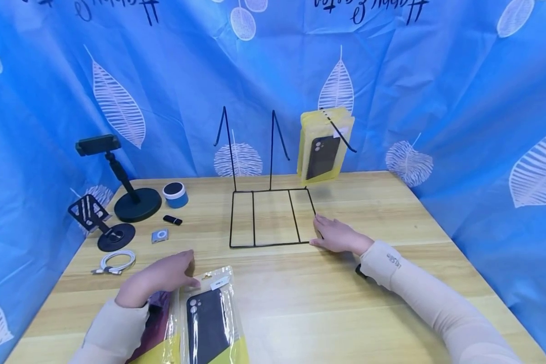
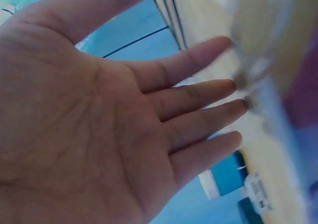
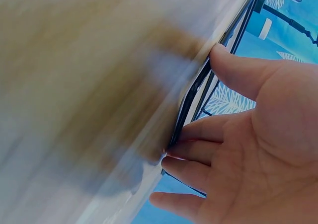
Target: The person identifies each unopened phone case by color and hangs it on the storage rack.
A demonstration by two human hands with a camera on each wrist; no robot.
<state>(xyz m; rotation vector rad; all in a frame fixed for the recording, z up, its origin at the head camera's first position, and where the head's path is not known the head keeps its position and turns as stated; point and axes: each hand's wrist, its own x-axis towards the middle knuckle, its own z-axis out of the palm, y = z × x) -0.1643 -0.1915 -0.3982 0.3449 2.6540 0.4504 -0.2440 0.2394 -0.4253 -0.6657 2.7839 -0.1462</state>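
My left hand is over the packaged phone cases at the front left, its fingers extended and palm bare in the left wrist view. Beneath and beside it lie a clear-and-yellow pack with a dark phone case and a purple-red pack, partly hidden by the hand and sleeve. My right hand touches the front right corner of a black wire display rack with thumb and fingertips, the fingers fairly straight. Several yellow phone case packs hang on the rack's right hook.
On the left stand a tall phone stand, a small folding stand and a blue-white round jar. A black USB stick, a silver music player and a coiled white cable lie nearby. Blue curtain surrounds the table.
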